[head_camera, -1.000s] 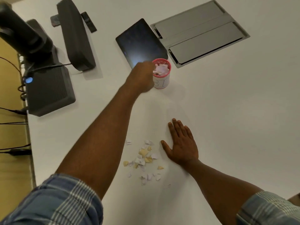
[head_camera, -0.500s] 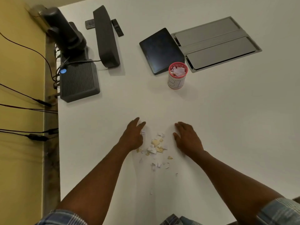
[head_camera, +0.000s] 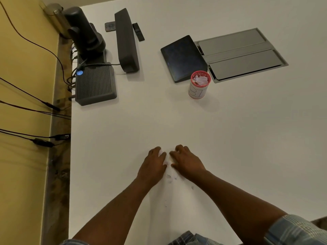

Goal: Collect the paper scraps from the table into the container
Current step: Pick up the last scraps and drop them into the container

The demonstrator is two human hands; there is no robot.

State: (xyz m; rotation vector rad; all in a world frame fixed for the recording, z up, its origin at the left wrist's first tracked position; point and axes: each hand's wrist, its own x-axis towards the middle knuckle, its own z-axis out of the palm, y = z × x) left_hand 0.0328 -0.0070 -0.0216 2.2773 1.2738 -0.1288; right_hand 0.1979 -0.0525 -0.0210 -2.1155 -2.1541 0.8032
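The left hand (head_camera: 153, 167), which was at the container a second ago, is now back on the counter (head_camera: 230, 138). Both hands have closed in from either side, the right hand (head_camera: 187, 160) almost touching the left, and now cover most of the paper scraps (head_camera: 170, 175).

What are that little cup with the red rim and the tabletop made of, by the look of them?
The cup looks like paper or thin card: matt white wall with hand-drawn marker letters. Its red rim could be plastic; hard to tell. The table looks like smooth white laminate with a faint sheen and no grain.
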